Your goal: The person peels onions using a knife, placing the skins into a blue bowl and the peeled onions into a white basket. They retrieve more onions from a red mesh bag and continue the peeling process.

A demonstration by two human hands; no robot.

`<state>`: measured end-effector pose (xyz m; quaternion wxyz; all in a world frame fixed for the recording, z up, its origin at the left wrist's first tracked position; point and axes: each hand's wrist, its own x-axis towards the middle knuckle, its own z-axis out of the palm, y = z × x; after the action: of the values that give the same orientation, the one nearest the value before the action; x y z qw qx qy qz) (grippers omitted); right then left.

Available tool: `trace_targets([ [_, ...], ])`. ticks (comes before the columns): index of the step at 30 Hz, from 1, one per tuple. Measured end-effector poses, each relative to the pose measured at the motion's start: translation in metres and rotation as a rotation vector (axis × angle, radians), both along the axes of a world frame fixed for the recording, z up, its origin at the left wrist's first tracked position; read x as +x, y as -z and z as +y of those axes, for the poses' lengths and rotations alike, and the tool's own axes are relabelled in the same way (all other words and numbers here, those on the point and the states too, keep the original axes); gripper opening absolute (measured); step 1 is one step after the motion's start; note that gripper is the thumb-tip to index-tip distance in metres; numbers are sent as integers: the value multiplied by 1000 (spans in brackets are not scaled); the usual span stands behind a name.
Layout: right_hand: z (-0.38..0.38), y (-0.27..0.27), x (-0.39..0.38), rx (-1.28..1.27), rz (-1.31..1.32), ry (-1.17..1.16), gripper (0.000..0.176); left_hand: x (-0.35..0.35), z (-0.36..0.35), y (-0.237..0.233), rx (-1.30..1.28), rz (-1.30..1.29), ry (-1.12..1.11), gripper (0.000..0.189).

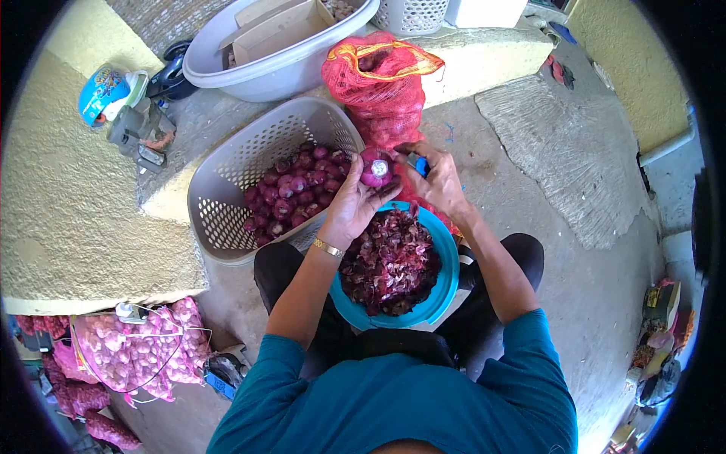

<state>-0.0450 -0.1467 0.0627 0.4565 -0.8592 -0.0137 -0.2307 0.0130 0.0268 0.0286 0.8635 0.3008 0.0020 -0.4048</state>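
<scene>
In my left hand (354,203) is a peeled red onion (376,168), its pale cut end facing up. My right hand (435,180) is closed round a small blue-handled tool (418,164) just right of the onion; its working end is hidden. Below both hands, between my knees, a turquoise basin (448,253) holds a heap of dry onion skins (389,261). To the left stands a grey perforated basket (219,163) with many shiny red onions (291,189) in it. A red mesh sack (382,106) of onions stands beyond my hands.
On the ledge are a large grey tub (276,64) with a wooden box in it, a white basket (411,15) and a blue bowl (106,89). Pink mesh bags of garlic (144,344) lie at lower left. Assorted goods line the right wall.
</scene>
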Motion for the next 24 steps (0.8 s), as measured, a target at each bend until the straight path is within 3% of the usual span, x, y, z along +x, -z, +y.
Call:
trace_targets([
  [2, 1, 1, 0, -5, -25, -17, 20, 2, 3, 4, -63, -9, 19, 51],
  [6, -6, 10, 2, 85, 56, -26, 19, 4, 5, -3, -11, -123, -97, 51],
  [9, -6, 10, 4, 256, 104, 9, 20, 9, 7, -12, 481, -975, -370, 85],
  [12, 2, 3, 2, 425, 143, -24, 22, 10, 8, -15, 515, -1173, -442, 90],
  [17, 13, 14, -1, 714, 256, -125, 26, 7, 9, -17, 481, -1196, -355, 85],
  [20, 3, 2, -2, 651, 441, -23, 26, 7, 9, -13, 486, -1208, -301, 79],
  [24, 15, -12, -5, 682, 361, -7, 25, 8, 12, -17, 553, -1258, -263, 73],
])
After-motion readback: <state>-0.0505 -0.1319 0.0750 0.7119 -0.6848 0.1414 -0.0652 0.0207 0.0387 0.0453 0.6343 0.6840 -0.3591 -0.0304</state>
